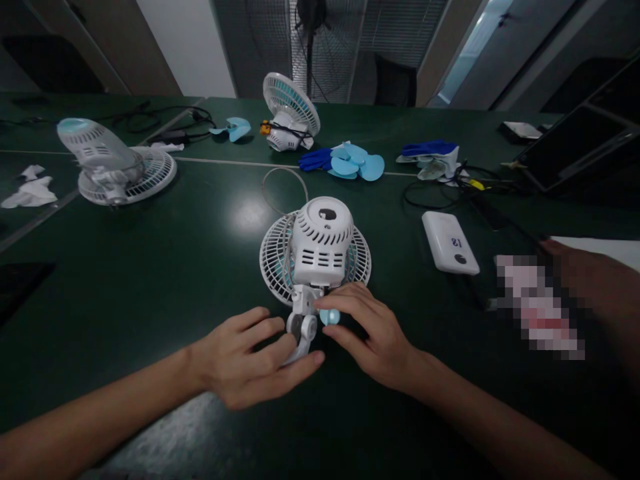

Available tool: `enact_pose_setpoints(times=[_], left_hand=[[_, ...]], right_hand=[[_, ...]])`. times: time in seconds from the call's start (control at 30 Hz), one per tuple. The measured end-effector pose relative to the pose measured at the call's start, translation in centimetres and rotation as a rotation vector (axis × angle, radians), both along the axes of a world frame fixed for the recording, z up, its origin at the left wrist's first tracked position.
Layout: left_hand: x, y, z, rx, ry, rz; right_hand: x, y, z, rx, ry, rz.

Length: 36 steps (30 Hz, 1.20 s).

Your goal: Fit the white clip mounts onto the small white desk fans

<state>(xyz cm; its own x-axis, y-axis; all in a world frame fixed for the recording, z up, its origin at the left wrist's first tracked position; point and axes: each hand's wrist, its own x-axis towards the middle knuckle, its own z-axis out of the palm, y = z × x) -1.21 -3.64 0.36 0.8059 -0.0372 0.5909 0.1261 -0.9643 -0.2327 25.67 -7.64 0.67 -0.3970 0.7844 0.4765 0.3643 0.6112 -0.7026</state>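
A small white desk fan (pixel 320 243) lies face down on the dark green table (pixel 150 280), its motor housing up and its round grille flat. My left hand (pixel 250 357) is closed around the fan's white clip base (pixel 301 333) at the near end. My right hand (pixel 367 330) pinches a light blue knob (pixel 329 316) at the joint between base and housing. A thin grey cord (pixel 280 180) loops away behind the fan.
A second fan (pixel 117 167) lies at the far left, a third (pixel 290 113) stands at the back. Blue fan blades (pixel 357 163), blue gloves (pixel 430 148), a white power bank (pixel 450 241), cables and a tablet (pixel 575 150) sit at the right. Another person's hand (pixel 590 280) rests at the right edge.
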Motion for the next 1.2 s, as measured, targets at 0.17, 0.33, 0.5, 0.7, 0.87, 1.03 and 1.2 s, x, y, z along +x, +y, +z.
enact_pose_setpoints(times=[0.17,0.33,0.5,0.7,0.87,1.03,1.2], left_hand=[[-0.1,-0.1,-0.6,-0.053,-0.029,0.037],[0.3,0.2,-0.2,-0.150,-0.052,0.105],[0.7,0.5,-0.1,-0.166,-0.062,0.093],[0.9,0.5,-0.2,-0.232,-0.071,0.091],[0.8,0.4,-0.3,-0.277,-0.073,0.147],[0.8,0.3,-0.3,-0.291,-0.079,0.146],[1.0,0.3,-0.2,-0.267,-0.102,0.145]], right_hand=[[0.3,-0.2,-0.3,0.001,0.017,0.022],[0.5,-0.3,-0.9,0.025,0.162,0.026],[0.5,-0.3,-0.8,0.027,0.265,0.019],[0.5,0.0,-0.1,0.031,0.278,-0.014],[0.6,-0.1,0.2,0.033,0.247,-0.042],[0.1,-0.7,0.2,-0.011,0.309,-0.165],[-1.3,-0.7,1.4,0.018,0.309,-0.323]])
